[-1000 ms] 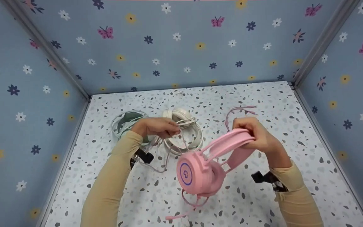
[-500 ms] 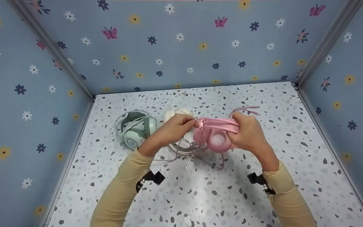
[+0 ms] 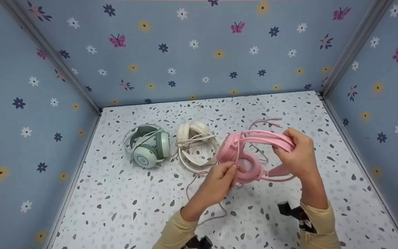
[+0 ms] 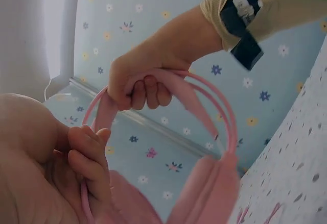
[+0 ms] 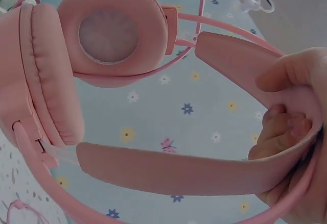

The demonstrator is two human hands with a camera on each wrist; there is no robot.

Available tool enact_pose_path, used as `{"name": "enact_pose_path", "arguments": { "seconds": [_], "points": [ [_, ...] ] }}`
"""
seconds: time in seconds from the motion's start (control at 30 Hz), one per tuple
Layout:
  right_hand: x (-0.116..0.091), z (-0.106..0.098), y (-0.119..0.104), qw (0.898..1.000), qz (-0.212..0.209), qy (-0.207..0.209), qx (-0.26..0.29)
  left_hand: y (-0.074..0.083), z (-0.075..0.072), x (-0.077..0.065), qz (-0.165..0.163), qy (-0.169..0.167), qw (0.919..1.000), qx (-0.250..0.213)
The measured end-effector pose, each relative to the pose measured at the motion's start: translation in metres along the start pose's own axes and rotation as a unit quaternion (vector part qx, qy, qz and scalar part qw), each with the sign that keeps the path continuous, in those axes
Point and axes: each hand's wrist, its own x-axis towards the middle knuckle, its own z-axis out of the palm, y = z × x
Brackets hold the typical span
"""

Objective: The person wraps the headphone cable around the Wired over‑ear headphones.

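Note:
My right hand (image 3: 299, 154) grips the pink headphones (image 3: 228, 148) by the headband, holding them above the table. In the right wrist view the fingers curl round the padded inner band (image 5: 168, 170), and both ear cups (image 5: 120, 35) hang at the far end. A pink cable (image 3: 238, 150) passes over the outside of the nearer ear cup. Just below that cup my left hand (image 3: 219, 181) pinches the cable. The left wrist view shows its curled fingers with a bit of cable (image 4: 86, 203) between them.
White headphones (image 3: 182, 133) with their cord wrapped round them lie just left of the pink pair. Farther left are green headphones (image 3: 145, 159). Pink cable plugs (image 3: 275, 120) lie toward the back, and a loose cable loop (image 3: 212, 218) trails in front. Patterned walls enclose the speckled table (image 3: 116, 207).
My left hand has come from over the white headphones, past the ear cup, to below it, drawing the cable across. The pink headphones have turned in my right hand, ending slightly farther right.

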Motion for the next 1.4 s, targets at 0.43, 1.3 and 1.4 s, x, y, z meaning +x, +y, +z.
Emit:
{"name": "enact_pose_path", "arguments": {
  "seconds": [0.43, 1.3, 1.4],
  "points": [
    [-0.014, 0.007, -0.002, 0.941, 0.027, 0.123, 0.314, -0.072, 0.047, -0.009, 0.081, -0.084, 0.9573, -0.265],
    [0.021, -0.001, 0.036, 0.645, 0.035, 0.004, 0.763, -0.165, 0.014, -0.032, 0.01, 0.0, 0.9942, -0.107],
    [0.023, -0.004, 0.037, 0.629, 0.02, -0.048, 0.776, -0.167, -0.007, -0.026, 0.024, 0.02, 0.997, -0.071]
  ]
}}
